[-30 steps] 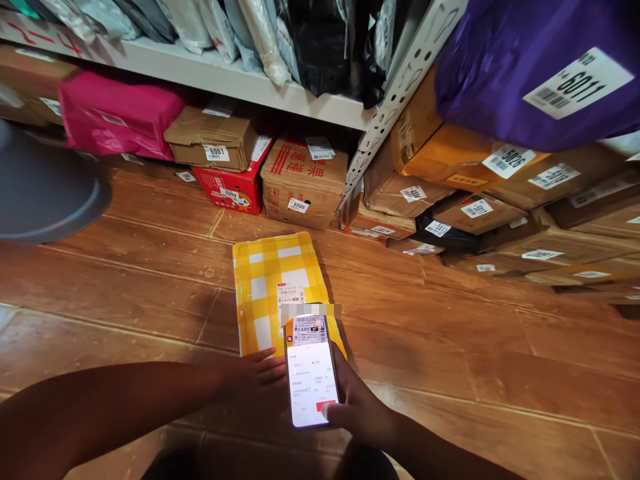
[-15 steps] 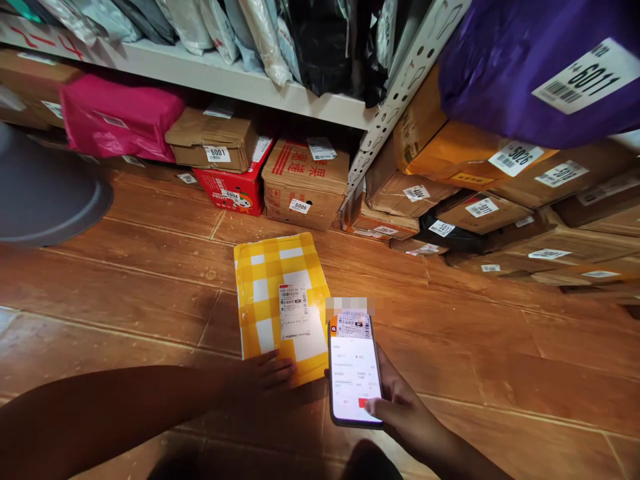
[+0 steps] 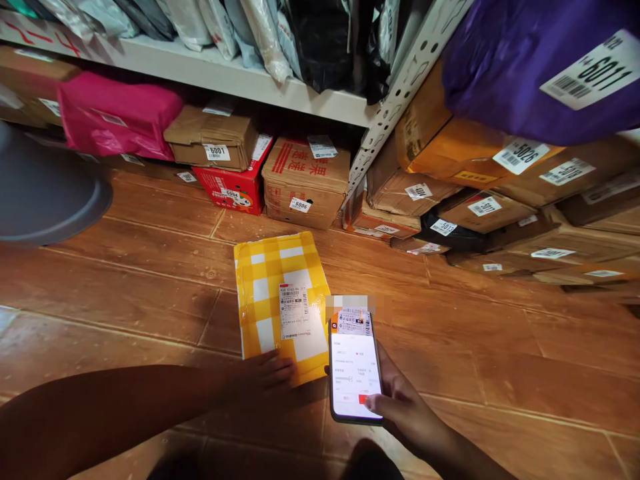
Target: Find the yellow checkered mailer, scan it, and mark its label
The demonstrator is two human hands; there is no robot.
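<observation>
A yellow-and-white checked mailer (image 3: 260, 290) lies flat on the floor, with a printed shipping label (image 3: 295, 312) facing up. My left hand (image 3: 263, 375) rests on its lower left edge, fingers stretched out. Just right of the mailer, my right hand (image 3: 400, 403) is closed around a smartphone (image 3: 354, 370). Its lit screen shows a camera picture of a label at the top and a form below. The thumb lies on or right over a red button near the bottom of the screen. A blurred patch covers the phone's top edge.
A wood-look floor (image 3: 440, 353) spreads around. Ahead, a white metal shelf (image 3: 300, 93) holds bagged parcels, with a pink parcel (image 3: 120, 113), a red box (image 3: 235, 190) and cartons (image 3: 305, 177) below. Stacked boxes and a purple parcel (image 3: 505, 73) stand right; a grey rounded object (image 3: 50, 193) is left.
The phone has shifted up very slightly, and the content on its screen looks sharper. Both hands and the mailer otherwise hold their places.
</observation>
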